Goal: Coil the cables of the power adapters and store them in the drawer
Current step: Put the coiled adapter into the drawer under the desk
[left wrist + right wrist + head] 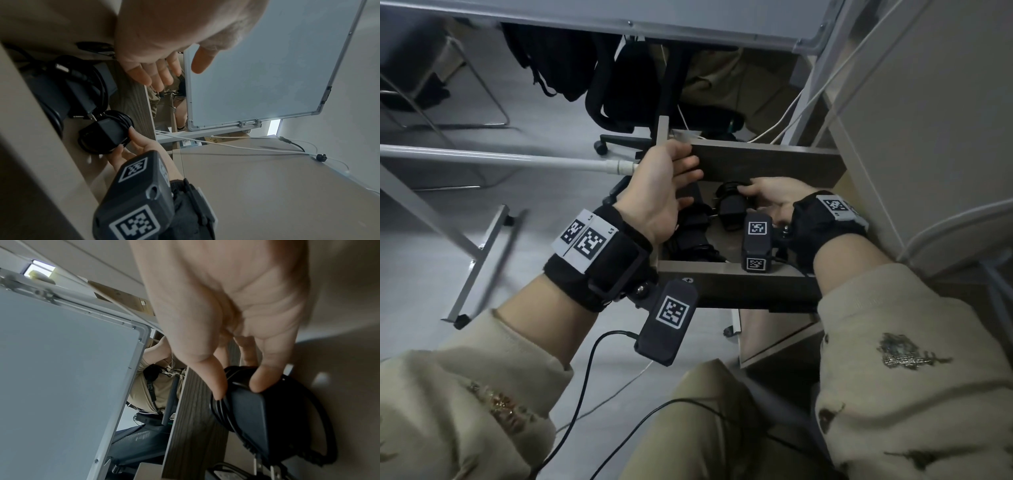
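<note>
Reaching into the open drawer point(763, 161), the right hand point(774, 197) had its grip pinched round a black power adapter point(729, 205), cable coiled about it, thumb and fingertips point(259, 382) curled on its end. Just left of that grip lay another coiled adapter point(691, 233). The left hand point(661, 192) hovered there, fingers loosely spread, holding nothing.
</note>
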A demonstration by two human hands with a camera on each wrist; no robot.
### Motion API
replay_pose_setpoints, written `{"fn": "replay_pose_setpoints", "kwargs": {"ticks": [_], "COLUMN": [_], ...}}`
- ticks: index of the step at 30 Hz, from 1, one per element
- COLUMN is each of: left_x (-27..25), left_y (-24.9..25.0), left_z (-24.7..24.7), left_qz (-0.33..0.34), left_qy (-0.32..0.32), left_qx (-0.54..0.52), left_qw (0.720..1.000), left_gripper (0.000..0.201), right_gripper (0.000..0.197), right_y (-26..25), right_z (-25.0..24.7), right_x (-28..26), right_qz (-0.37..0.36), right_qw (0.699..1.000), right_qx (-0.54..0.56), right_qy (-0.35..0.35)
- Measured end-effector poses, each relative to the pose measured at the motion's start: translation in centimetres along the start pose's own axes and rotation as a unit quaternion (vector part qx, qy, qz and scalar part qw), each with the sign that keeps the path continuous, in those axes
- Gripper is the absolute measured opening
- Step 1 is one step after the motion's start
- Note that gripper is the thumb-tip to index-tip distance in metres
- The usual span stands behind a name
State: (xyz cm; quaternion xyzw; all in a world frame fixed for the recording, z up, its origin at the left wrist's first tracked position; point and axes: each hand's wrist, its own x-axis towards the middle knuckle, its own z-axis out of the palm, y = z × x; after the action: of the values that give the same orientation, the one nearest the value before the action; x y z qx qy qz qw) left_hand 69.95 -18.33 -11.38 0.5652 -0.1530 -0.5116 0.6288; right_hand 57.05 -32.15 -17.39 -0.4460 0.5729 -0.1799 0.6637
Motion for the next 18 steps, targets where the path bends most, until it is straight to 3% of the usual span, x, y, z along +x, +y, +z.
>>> {"fn": "replay_pose_setpoints", "kwargs": {"ticks": [7, 10, 14, 18], "left_x": [0.09, 0.06, -0.01, -0.05], "left_y": [-0.12, -0.12, -0.13, -0.16], "left_z": [-0.19, -0.16, -0.23, -0.3], "left_qz": [0.001, 0.001, 0.002, 0.003], "left_qy": [-0.006, -0.008, -0.01, -0.011], "left_qx": [0.007, 0.008, -0.003, -0.006], "left_qw": [1.0, 1.0, 1.0, 1.0], "left_gripper": [0.025, 0.022, 0.018, 0.017], "right_gripper": [0.042, 0.047, 0.04, 0.043], "right_y": [-0.3, -0.19, 0.09, -0.06], "right_z": [-0.09, -0.17, 0.14, 0.73], "right_x": [0.21, 0.27, 0.55, -0.22], "right_qz": [-0.002, -0.007, -0.023, -0.03], "right_qw": [0.985, 0.986, 0.985, 0.979], "right_qx": [-0.166, -0.162, -0.166, -0.201], "right_qy": [0.043, 0.036, 0.041, 0.0]}}
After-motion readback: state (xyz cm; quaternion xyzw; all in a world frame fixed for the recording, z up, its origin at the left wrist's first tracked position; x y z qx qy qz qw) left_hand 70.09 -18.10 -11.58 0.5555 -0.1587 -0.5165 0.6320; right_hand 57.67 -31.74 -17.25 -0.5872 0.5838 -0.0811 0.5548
